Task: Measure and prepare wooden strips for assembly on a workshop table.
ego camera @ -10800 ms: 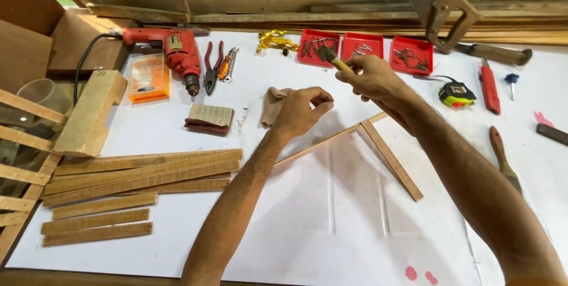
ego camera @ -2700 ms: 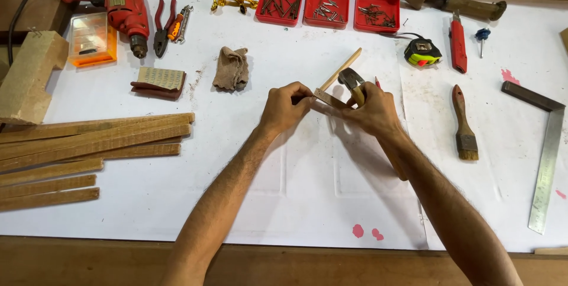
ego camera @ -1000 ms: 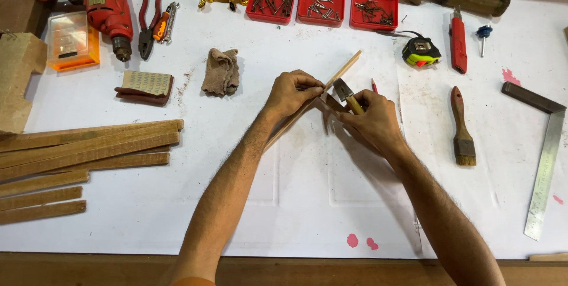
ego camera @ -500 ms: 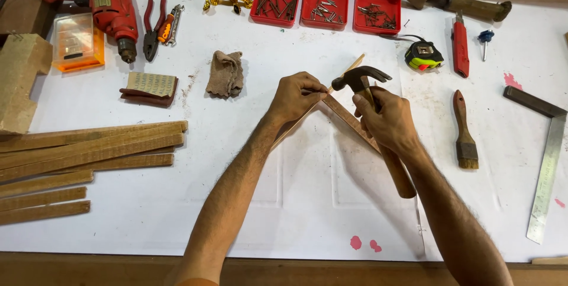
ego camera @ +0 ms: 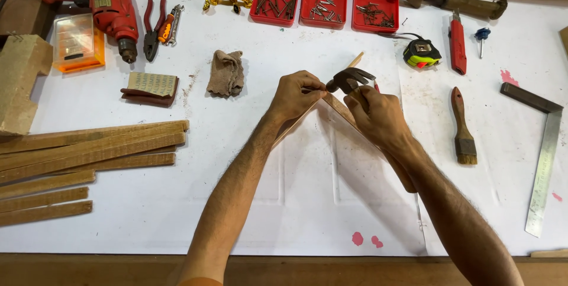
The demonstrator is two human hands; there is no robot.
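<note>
Slats (ego camera: 89, 144) lie stacked at left of frame. At centre, the left hand (ego camera: 296, 93) pinches the joint where two strips (ego camera: 346, 111) meet. Just right, the right hand (ego camera: 376, 114) grips a hammer (ego camera: 349, 79), whose head has dropped since a moment ago, now beside the pinching fingers, suggesting a tap at the joint.

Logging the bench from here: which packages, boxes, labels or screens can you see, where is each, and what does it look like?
Clear orange plastic case: far left, beside the red drill; flat, rectangular.
Three red trays: top centre, side by side; square, open, holding nails or screws.
Tape measure: right of centre; black and yellow-green, small pale label on top.
No screens.
</note>
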